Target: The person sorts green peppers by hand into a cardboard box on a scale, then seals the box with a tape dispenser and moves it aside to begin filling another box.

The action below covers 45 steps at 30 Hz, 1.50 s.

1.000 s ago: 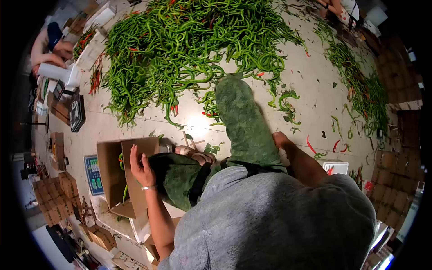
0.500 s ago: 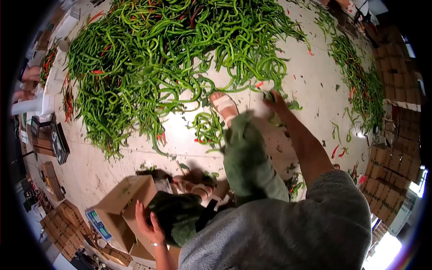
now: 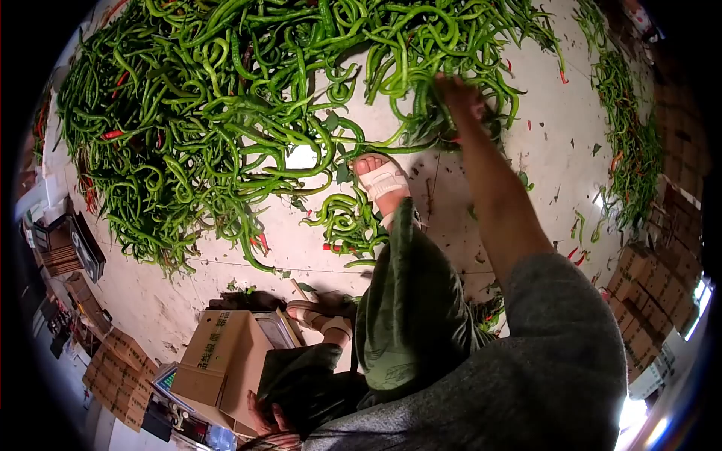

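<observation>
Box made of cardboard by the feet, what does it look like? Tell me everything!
The cardboard box is plain brown, with green printing on one face. It looks tilted and sits low on the left, beside a sandalled foot. The left hand is at its lower corner; whether it holds on cannot be told. A scale peeks out beneath.

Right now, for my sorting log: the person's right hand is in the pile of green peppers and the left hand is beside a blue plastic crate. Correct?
Not quite. The head view shows the right hand in the pile of green peppers, but the left hand is beside a brown cardboard box, not a blue plastic crate.
</observation>
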{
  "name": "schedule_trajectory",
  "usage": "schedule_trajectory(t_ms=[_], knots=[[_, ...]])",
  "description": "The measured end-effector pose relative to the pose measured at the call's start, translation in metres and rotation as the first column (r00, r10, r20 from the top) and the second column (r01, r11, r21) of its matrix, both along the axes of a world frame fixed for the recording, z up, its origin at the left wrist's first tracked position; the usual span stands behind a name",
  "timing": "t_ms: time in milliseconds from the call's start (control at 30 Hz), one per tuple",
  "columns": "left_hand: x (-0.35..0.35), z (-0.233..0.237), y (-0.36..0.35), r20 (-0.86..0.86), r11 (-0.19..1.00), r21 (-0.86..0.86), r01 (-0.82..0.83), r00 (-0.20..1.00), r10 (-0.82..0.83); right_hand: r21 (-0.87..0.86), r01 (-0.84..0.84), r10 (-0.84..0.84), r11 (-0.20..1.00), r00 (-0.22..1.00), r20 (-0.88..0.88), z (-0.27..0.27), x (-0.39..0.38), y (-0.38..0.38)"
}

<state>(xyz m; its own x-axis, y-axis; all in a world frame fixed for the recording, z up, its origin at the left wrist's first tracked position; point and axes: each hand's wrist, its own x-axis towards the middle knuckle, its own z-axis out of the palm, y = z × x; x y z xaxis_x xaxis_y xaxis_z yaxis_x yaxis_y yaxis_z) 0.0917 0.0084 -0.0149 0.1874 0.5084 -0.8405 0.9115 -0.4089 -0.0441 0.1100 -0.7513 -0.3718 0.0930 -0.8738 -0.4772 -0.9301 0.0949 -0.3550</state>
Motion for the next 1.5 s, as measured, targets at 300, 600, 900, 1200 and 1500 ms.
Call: schedule_trajectory(t_ms=[300, 600, 900, 1200, 1500], knots=[[-0.051, 0.024, -0.082, 0.596, 0.776, 0.224, 0.589, 0.548, -0.588, 0.180, -0.125, 0.043, 0.976, 0.914, 0.403, 0.005, 0.049, 0.116], [-0.056, 0.021, -0.088, 0.585, 0.725, 0.311, 0.615, 0.477, -0.656, -0.479, -0.464, 0.549, 0.745, 0.835, 0.045, 0.058, -0.020, 0.099], [-0.055, 0.012, -0.084, 0.592, 0.653, 0.410, 0.637, 0.359, -0.722, -0.579, -0.746, 0.862, 0.329, 0.488, -0.138, 0.035, 0.055, 0.154], [-0.041, 0.016, -0.123, 0.619, 0.653, 0.351, 0.671, 0.357, -0.699, -0.618, -0.577, 0.843, 0.533, 0.422, 0.333, 0.041, 0.043, 0.116], [0.039, -0.159, -0.244, 0.682, 0.486, -0.137, 0.863, 0.438, -0.586, 0.172, -0.623, 0.029, 0.763, 0.298, 0.954, 0.186, 0.051, 0.080]])
